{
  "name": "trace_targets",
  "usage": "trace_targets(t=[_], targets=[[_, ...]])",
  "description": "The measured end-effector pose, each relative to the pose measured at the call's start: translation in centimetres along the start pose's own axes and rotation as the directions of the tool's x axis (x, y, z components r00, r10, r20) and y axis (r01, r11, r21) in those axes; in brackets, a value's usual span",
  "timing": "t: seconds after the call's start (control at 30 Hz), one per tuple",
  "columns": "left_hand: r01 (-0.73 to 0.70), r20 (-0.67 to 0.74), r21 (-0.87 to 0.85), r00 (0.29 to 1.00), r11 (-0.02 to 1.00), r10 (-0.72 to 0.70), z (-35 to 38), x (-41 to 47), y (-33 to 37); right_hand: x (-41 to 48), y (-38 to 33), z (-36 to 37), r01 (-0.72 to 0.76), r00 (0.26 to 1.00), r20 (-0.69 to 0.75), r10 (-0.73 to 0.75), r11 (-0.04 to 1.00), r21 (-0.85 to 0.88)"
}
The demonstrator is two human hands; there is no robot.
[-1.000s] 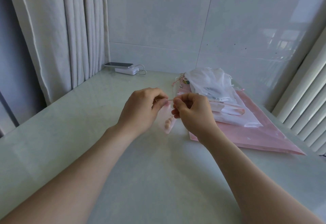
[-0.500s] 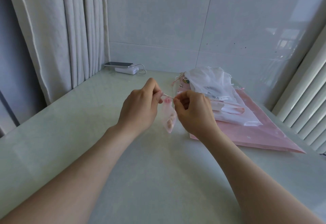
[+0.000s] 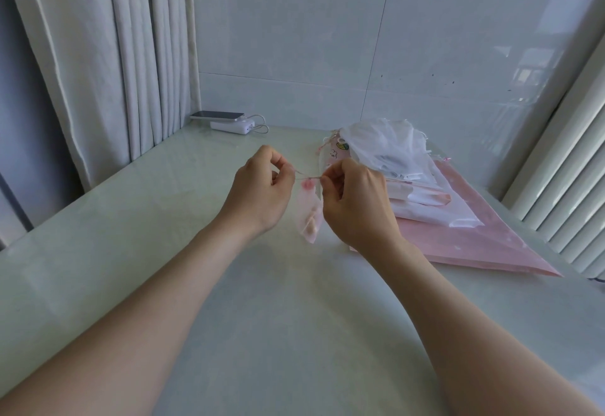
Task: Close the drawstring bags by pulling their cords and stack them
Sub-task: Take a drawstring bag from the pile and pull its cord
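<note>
Pale-green glossy tabletop point(image 3: 262, 334) nearest, crossed by two bare forearms. Above it, held clear of the surface: one small sheer pink drawstring pouch point(image 3: 307, 216), hanging between two hands, something pale and lumpy inside. Left hand point(image 3: 258, 193) pinching one end of the thin pink cord point(image 3: 306, 176) between thumb and forefinger, other fingers curled; right hand point(image 3: 357, 206) pinching the other end likewise. Pulled further apart than half a second ago, and much further than a second ago, when nearly touching; more taut cord showing now, pouch mouth gathered tighter. Just beyond the right hand, one heap of white and pink bags point(image 3: 393, 157) lying on one large flat pink bag point(image 3: 484, 248); number in the heap hard to tell. Farther left, beside the white pleated fabric curtain point(image 3: 98, 55), one slim flat phone point(image 3: 216, 116) resting on one white power bank point(image 3: 233, 126).
</note>
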State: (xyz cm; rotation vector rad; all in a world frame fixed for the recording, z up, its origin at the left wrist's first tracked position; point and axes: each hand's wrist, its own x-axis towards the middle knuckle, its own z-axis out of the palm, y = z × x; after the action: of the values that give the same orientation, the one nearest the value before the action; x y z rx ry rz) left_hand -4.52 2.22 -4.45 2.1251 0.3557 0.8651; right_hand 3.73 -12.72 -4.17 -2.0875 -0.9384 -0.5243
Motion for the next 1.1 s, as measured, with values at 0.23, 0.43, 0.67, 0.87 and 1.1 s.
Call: trace_targets(t=[0.23,0.43,0.67,0.87,1.1], targets=[[-0.083,-0.028,0.002,0.996,0.997,0.083,-0.1,0.2,0.0,0.1,-0.3,-0.2,-0.034,0.999,-0.009,0.034,0.999,-0.032],[-0.081,0.052,-0.016,0.995,0.997,0.082,-0.4,0.1,-0.4,-0.1,-0.4,0.2,-0.120,0.993,0.041,0.113,0.966,0.229],[-0.009,0.135,-0.021,0.991,1.000,0.012,-0.3,0.3,-0.9,0.1,-2.1,0.3,-0.260,0.963,0.082,0.256,0.812,0.523],[0.104,-0.070,-0.241,0.990,0.965,-0.124,-1.6,0.5,-0.6,1.3,-2.5,1.3,-0.305,0.951,0.154,0.266,0.742,0.597],[0.315,0.078,-0.277,0.949,0.908,-0.305,-3.5,1.7,-3.0,3.4,-2.9,3.0,-0.299,0.927,0.343,0.151,0.851,0.432]])
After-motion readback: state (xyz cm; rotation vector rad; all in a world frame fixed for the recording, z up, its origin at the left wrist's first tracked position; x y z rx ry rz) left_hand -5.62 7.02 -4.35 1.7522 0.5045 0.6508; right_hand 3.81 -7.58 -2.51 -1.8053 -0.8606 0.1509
